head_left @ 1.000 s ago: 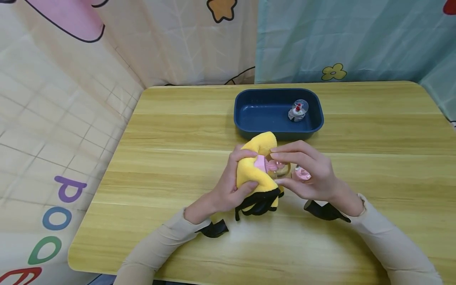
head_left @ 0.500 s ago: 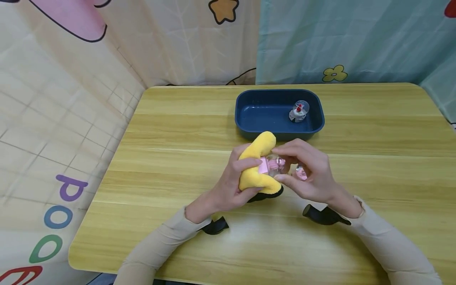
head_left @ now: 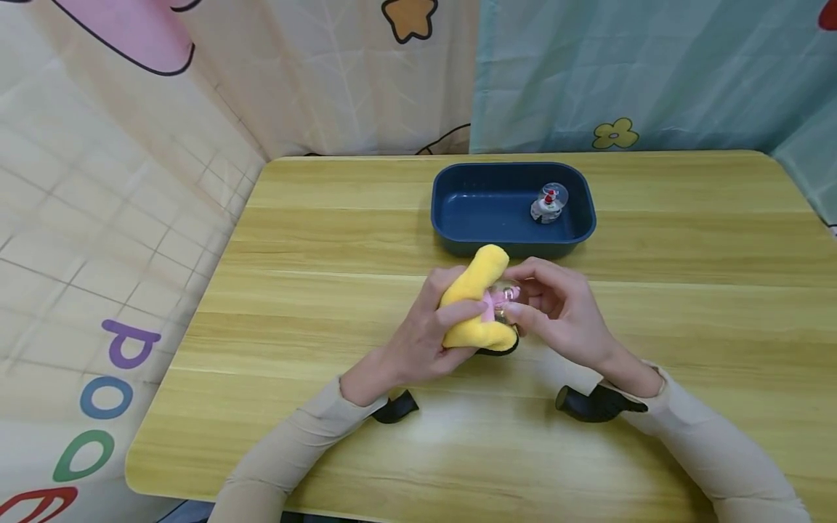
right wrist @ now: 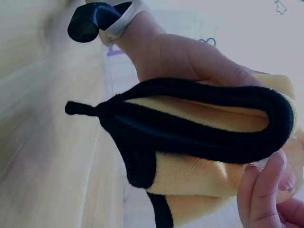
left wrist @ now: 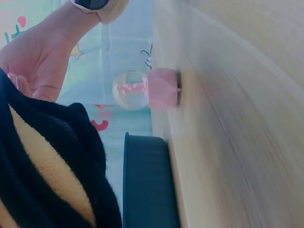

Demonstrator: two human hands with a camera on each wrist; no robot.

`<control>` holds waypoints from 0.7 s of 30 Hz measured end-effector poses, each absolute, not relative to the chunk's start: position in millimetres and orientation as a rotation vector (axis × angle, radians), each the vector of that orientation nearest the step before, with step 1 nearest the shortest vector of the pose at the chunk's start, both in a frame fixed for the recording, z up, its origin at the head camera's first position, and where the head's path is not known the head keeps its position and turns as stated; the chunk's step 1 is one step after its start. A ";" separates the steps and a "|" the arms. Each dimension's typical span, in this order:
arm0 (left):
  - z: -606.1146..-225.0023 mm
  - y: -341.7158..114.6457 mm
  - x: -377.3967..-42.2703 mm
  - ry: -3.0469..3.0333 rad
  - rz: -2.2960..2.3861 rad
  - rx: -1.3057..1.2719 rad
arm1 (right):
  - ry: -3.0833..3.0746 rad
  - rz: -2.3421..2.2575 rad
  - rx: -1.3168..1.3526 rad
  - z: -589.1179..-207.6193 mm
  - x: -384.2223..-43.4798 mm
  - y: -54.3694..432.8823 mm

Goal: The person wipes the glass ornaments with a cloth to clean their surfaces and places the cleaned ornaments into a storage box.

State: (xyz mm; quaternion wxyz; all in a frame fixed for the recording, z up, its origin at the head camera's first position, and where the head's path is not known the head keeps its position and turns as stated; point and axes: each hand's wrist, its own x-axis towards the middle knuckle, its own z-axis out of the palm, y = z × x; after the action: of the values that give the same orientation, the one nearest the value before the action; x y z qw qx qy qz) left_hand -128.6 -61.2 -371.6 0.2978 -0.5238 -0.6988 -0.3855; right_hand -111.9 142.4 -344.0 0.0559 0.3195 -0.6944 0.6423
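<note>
Tabletop (head_left: 314, 290) of pale wood grain, with rounded corners, fills most of the head view, backed by a cream curtain (head_left: 353, 87) bearing an orange star and a teal curtain (head_left: 654, 80) with a yellow flower. Coloured letters (head_left: 106, 398) run down the white, tile-patterned hanging at the left. Toward the far edge sits a dark blue tray (head_left: 480, 211), and inside it, near its right end, is a small snow globe (head_left: 549, 203) with red and white parts. The left wrist view shows a second pink globe (left wrist: 161, 90) upright on the wood, near the tray

Both forearms come in from the near side in beige sleeves (head_left: 307, 428), a black wrist mount (head_left: 591, 404) at each cuff, and the hands meet above the table just in front of the tray. The left hand (head_left: 421, 330) curls round a yellow plush piece (head_left: 476, 285) edged in black, gripping it firmly, one digit reaching the pink base inside its fold. The right hand (head_left: 565, 309) has its fingers bent and its thumb opposite, pinching the clear dome of the pink snow globe (head_left: 502, 296), which sits partly within the plush; exactly where each fingertip presses is hard to tell
</note>
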 end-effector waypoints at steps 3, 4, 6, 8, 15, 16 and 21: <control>-371.3 -62.0 -129.5 -1.852 -0.987 -1.403 | -2.166 2.045 0.933 -344.0 -112.3 144.1; -371.0 -62.2 -129.7 -1.851 -0.979 -1.405 | -2.187 2.072 0.913 -344.1 -112.5 144.5; -370.8 -62.2 -129.9 -1.854 -0.968 -1.406 | -2.223 2.108 0.879 -344.0 -112.7 145.1; -370.2 -61.4 -130.1 -1.856 -0.968 -1.405 | -2.256 2.124 0.846 -342.9 -112.7 145.6; -370.5 -59.4 -131.7 -1.880 -1.057 -1.392 | -2.352 2.162 0.687 -341.5 -112.9 146.4; -370.5 -59.5 -131.4 -1.891 -1.081 -1.385 | -2.384 2.165 0.649 -341.5 -113.4 146.4; -372.5 -61.2 -130.1 -1.959 -1.199 -1.344 | -2.456 2.194 0.552 -343.5 -116.1 145.3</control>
State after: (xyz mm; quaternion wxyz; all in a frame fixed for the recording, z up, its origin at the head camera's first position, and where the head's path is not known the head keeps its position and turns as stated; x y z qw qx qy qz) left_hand -130.1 -61.2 -372.5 0.2381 -0.4905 -0.7150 -0.4376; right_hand -116.1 145.3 -343.5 -0.0984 0.1646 -0.7320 0.6538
